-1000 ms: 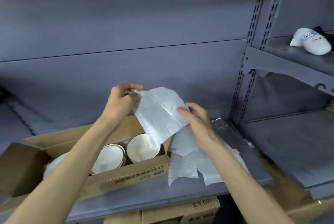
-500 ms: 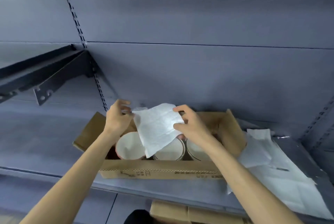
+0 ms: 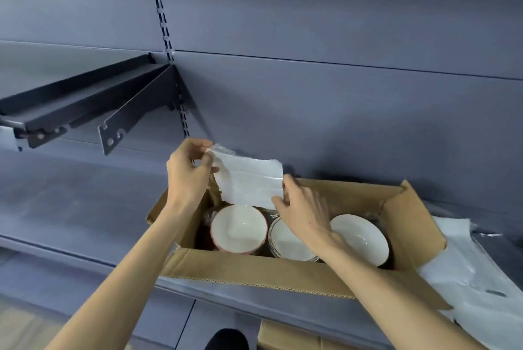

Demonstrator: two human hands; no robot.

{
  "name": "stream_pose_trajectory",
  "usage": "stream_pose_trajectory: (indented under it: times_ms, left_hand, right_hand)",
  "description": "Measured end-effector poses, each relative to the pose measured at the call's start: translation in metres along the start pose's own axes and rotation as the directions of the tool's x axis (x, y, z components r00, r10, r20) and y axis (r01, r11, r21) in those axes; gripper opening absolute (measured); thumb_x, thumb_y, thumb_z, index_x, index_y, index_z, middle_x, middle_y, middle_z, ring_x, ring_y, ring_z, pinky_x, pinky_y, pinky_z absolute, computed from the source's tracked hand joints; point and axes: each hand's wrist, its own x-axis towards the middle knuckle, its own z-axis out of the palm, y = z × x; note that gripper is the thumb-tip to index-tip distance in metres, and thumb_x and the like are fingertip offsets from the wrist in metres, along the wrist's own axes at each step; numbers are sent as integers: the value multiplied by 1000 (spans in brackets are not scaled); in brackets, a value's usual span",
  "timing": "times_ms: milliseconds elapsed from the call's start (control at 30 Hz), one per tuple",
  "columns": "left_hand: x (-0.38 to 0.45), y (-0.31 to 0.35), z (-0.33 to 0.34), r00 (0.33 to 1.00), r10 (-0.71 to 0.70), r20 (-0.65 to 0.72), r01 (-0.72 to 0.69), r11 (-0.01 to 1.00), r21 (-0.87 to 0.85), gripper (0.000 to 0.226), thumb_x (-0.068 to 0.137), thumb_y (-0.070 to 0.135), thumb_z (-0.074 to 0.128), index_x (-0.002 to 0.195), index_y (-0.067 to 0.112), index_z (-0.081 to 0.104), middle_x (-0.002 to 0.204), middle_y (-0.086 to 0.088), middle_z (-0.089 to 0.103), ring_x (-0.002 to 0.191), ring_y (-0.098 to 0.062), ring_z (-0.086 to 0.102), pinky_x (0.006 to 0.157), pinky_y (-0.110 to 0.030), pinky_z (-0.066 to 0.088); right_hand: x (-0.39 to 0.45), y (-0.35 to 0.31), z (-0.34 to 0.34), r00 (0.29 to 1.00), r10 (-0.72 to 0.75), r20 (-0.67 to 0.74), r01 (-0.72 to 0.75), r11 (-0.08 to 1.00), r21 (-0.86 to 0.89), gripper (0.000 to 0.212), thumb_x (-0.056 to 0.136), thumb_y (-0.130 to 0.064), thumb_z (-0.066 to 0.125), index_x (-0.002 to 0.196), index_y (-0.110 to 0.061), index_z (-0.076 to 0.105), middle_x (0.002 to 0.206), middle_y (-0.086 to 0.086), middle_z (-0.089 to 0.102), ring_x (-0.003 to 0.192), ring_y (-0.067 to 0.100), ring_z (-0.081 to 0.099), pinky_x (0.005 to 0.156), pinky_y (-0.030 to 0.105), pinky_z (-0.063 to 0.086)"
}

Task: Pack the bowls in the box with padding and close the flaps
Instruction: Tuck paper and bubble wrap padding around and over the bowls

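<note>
Both hands have carried the foam sheet [image 3: 249, 181] over the box [image 3: 254, 270], left hand [image 3: 188, 173] and right hand [image 3: 302, 209] pinching its edges; lower it flat onto the bowls [image 3: 239, 228] inside, tucking gently between rims

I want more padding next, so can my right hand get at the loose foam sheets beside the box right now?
Probably not yet: the right hand holds the foam sheet over the box. The loose sheets lie uncovered on its right.
</note>
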Motion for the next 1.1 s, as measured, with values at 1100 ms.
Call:
stream_pose_trajectory:
  times_ms: [1100]
  left_hand:
    - [-10, -42, -1, 986, 25, 162, -137, 667, 732, 9, 89, 2, 57, 95, 7, 62, 90, -12, 61, 74, -29, 44, 58, -38, 41]
  right_hand:
    - [24, -6, 35, 991, 55, 123, -59, 998, 28, 16, 96, -20, 64, 88, -8, 70, 94, 18, 74, 88, 41, 66, 71, 35, 46]
